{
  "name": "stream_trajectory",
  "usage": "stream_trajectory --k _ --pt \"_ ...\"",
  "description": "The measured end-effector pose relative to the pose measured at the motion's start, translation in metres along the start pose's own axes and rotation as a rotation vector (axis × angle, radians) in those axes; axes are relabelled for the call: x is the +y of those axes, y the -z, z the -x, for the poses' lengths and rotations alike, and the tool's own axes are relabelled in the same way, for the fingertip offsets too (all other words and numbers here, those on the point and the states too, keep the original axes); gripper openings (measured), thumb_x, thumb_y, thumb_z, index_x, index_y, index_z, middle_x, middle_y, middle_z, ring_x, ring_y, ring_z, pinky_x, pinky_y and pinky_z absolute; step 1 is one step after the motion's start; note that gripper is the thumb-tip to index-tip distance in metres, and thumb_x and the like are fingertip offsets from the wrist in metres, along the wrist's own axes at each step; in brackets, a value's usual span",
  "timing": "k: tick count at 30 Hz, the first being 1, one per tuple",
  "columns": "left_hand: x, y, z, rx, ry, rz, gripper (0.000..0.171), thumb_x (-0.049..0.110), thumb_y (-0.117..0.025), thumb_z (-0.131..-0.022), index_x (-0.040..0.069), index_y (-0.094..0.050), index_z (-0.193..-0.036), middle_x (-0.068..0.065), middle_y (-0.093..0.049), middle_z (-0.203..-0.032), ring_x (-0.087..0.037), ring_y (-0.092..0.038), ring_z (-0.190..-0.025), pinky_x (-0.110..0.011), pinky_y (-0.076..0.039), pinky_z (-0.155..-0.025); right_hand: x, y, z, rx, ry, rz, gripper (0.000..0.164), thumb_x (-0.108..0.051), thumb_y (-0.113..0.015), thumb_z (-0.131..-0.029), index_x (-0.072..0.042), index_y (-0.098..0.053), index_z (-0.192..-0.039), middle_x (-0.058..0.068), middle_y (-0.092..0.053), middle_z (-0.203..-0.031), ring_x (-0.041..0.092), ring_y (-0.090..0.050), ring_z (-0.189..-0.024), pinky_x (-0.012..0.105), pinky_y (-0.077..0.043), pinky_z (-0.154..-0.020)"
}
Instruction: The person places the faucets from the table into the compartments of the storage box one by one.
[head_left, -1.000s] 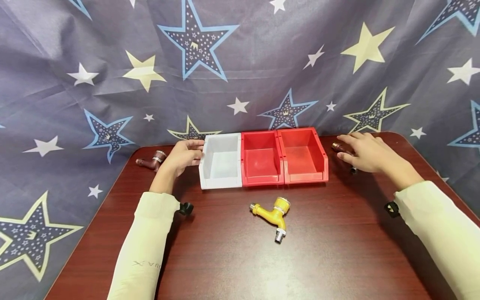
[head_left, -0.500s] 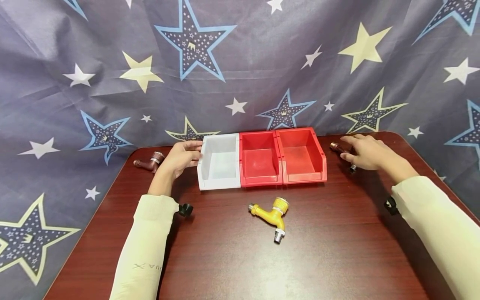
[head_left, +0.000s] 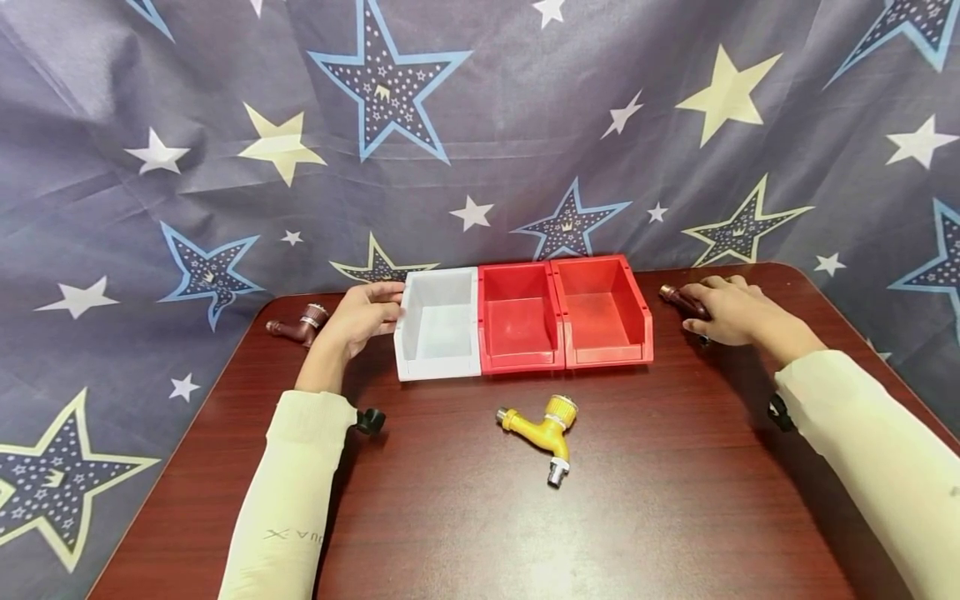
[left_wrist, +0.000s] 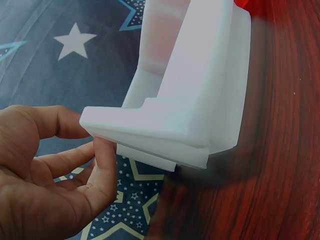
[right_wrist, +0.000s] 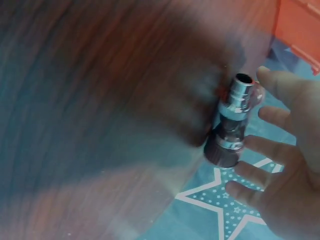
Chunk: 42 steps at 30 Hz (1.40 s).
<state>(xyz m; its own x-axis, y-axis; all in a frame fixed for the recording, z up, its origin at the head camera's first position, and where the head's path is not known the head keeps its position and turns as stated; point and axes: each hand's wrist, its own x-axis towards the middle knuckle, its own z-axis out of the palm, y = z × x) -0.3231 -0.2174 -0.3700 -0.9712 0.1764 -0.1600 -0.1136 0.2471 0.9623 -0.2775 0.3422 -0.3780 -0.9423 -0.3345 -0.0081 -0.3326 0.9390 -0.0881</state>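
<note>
In the head view my left hand (head_left: 362, 317) is at the left side of the white bin (head_left: 438, 367). In the left wrist view its thumb and a finger pinch the bin's rim corner. My right hand (head_left: 731, 310) is lowered over a dark brown faucet (head_left: 684, 302) at the table's back right, covering part of it. The right wrist view shows this faucet's silver outlet (right_wrist: 240, 92) with the thumb near it; the other fingers stand spread along the body, fingertips right at it, not curled round. A yellow faucet (head_left: 543, 431) lies in front of the bins.
Two red bins (head_left: 522, 360) stand in a row against the white one's right side. Another brown faucet (head_left: 300, 325) lies at the back left, beyond the left wrist. A starred cloth (head_left: 480, 133) hangs behind the brown table (head_left: 450, 517).
My right hand has come down and slightly nearer over the brown faucet, covering more of it. The left hand stays at the white bin. The view has shifted slightly.
</note>
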Motion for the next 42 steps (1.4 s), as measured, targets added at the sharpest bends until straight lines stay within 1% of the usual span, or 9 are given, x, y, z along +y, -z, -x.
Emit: stream_trajectory --k 5,10,16,19,30,34,37,40,42 --pt "-0.001 -0.001 0.002 0.008 -0.008 0.001 0.059 -0.004 -0.059 -0.093 -0.001 -0.046 -0.151 -0.022 -0.048 -0.142 -0.01 -0.059 -0.09 -0.022 -0.055 -0.074 0.006 -0.005 -0.002 -0.004 -0.015 -0.011 0.055 -0.028 -0.067 -0.096 -0.001 -0.048 -0.14 0.037 -0.047 -0.136 0.065 -0.041 -0.12 0.076 -0.039 -0.09" --pt "0.0 -0.001 0.003 0.007 -0.004 0.007 0.06 -0.003 -0.059 -0.094 0.0 -0.045 -0.151 -0.021 -0.048 -0.142 -0.01 -0.06 -0.09 -0.023 -0.055 -0.075 0.01 -0.009 -0.003 0.004 -0.002 -0.031 0.048 -0.023 -0.063 -0.098 0.0 -0.05 -0.138 0.037 -0.048 -0.134 0.064 -0.041 -0.116 0.076 -0.039 -0.091" --pt "0.001 0.001 0.003 0.009 0.009 0.014 0.06 -0.004 -0.059 -0.094 0.001 -0.045 -0.152 -0.02 -0.046 -0.145 -0.009 -0.059 -0.088 -0.024 -0.055 -0.075 0.012 -0.01 -0.005 0.001 0.025 -0.042 0.041 -0.015 -0.059 -0.099 0.002 -0.05 -0.135 0.038 -0.049 -0.131 0.06 -0.039 -0.117 0.069 -0.035 -0.096" --pt "0.001 0.001 0.002 0.005 0.006 0.016 0.06 -0.004 -0.059 -0.094 0.001 -0.045 -0.152 -0.021 -0.046 -0.145 -0.009 -0.059 -0.088 -0.024 -0.056 -0.076 0.013 -0.01 -0.005 0.01 0.028 -0.03 0.042 -0.013 -0.06 -0.097 0.002 -0.051 -0.134 0.038 -0.051 -0.129 0.057 -0.041 -0.114 0.065 -0.034 -0.094" --pt "0.002 0.0 0.003 0.004 -0.005 0.015 0.06 -0.004 -0.059 -0.094 0.0 -0.044 -0.152 -0.022 -0.047 -0.144 -0.01 -0.06 -0.088 -0.024 -0.056 -0.076 0.0 -0.012 -0.009 -0.022 -0.105 0.008 0.05 -0.018 -0.061 -0.093 0.0 -0.047 -0.138 0.035 -0.05 -0.129 0.056 -0.04 -0.104 0.067 -0.045 -0.081" --pt "0.002 -0.001 0.003 0.002 -0.004 0.018 0.059 -0.003 -0.059 -0.094 0.0 -0.045 -0.152 -0.021 -0.047 -0.144 -0.01 -0.06 -0.089 -0.024 -0.055 -0.075 -0.005 -0.011 -0.006 -0.028 -0.117 -0.001 0.047 -0.024 -0.058 -0.097 -0.002 -0.046 -0.138 0.035 -0.049 -0.129 0.058 -0.04 -0.105 0.071 -0.045 -0.08" --pt "0.001 -0.001 0.002 -0.003 -0.001 0.022 0.06 -0.003 -0.059 -0.094 0.001 -0.045 -0.152 -0.021 -0.047 -0.144 -0.011 -0.06 -0.09 -0.023 -0.056 -0.075 -0.004 -0.009 -0.002 -0.023 -0.085 -0.023 0.05 -0.034 -0.057 -0.101 -0.005 -0.046 -0.14 0.035 -0.048 -0.133 0.059 -0.042 -0.106 0.072 -0.042 -0.083" --pt "0.0 -0.001 0.002 -0.001 -0.002 0.021 0.059 -0.004 -0.059 -0.094 0.001 -0.046 -0.151 -0.021 -0.048 -0.143 -0.011 -0.06 -0.09 -0.023 -0.056 -0.075 -0.001 -0.006 0.002 -0.023 -0.04 -0.062 0.062 -0.046 -0.062 -0.099 -0.008 -0.045 -0.145 0.033 -0.047 -0.138 0.06 -0.043 -0.111 0.073 -0.039 -0.086" --pt "0.0 -0.001 0.001 0.007 -0.003 0.02 0.058 -0.004 -0.06 -0.094 0.001 -0.047 -0.151 -0.02 -0.049 -0.141 -0.011 -0.06 -0.09 -0.023 -0.056 -0.074 0.003 -0.004 0.003 -0.034 -0.005 -0.098 0.073 -0.051 -0.068 -0.094 -0.01 -0.045 -0.149 0.031 -0.047 -0.141 0.058 -0.043 -0.118 0.072 -0.038 -0.091"
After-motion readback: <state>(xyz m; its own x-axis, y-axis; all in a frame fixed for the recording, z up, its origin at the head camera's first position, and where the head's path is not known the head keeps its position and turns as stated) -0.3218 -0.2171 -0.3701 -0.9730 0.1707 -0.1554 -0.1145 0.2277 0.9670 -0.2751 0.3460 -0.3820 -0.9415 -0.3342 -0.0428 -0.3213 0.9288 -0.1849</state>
